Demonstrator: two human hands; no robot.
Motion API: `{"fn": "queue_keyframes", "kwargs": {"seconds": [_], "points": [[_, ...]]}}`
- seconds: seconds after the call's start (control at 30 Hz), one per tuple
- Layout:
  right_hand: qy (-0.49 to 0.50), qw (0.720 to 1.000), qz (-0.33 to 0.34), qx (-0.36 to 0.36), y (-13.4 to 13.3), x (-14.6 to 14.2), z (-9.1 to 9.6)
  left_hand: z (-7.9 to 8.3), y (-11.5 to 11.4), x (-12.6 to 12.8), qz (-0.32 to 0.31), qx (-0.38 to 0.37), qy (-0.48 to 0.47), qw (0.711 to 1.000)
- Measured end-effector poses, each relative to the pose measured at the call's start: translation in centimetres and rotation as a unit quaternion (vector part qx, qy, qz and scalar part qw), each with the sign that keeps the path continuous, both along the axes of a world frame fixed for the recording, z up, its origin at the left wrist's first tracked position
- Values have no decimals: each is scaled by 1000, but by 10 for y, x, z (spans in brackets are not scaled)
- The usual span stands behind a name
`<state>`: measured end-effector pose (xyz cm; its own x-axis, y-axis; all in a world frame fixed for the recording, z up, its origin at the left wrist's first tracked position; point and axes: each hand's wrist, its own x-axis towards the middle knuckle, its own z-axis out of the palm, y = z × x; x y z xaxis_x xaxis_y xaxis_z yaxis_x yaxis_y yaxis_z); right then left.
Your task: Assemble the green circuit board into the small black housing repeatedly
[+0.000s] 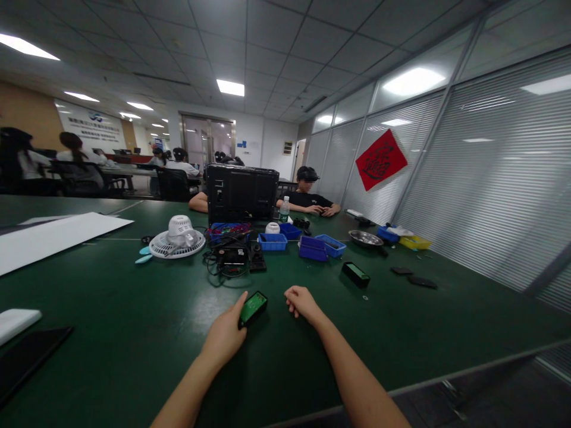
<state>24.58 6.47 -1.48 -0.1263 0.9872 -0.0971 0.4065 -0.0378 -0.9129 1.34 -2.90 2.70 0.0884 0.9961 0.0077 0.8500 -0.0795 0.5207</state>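
My left hand (227, 330) grips a small black box with a green circuit board (253, 307) in its open top, fingers along the near-left side. To the right of it, apart from the box, my right hand (302, 301) is curled low over the green table (285, 368). Its fingertips are drawn together, and whatever they may hold is too small or hidden to make out. Farther right stands a similar black box with a green board (355, 274), touched by neither hand. A small pale ring-like piece (365, 298) lies just in front of that box.
Beyond my hands are blue bins (272, 241), a black power unit with tangled cables (232, 254), a white fan part (177, 244), a monitor back (243, 193) and a metal pan (366, 238). Dark flat pieces (422, 282) lie right. A co-worker (307, 196) sits across the table.
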Motion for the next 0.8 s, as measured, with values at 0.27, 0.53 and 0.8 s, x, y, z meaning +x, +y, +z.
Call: {"fn": "queue_keyframes", "kwargs": {"seconds": [0.27,0.53,0.8], "points": [[-24,1000,-3,-1,-10,-7,15,1,-15,-54,118,-15,59,991],[-25,1000,-3,2,-9,-7,14,2,-6,-112,211,6,126,969],[-33,999,4,12,-6,-5,9,13,18,-165,288,-1,85,954]]}}
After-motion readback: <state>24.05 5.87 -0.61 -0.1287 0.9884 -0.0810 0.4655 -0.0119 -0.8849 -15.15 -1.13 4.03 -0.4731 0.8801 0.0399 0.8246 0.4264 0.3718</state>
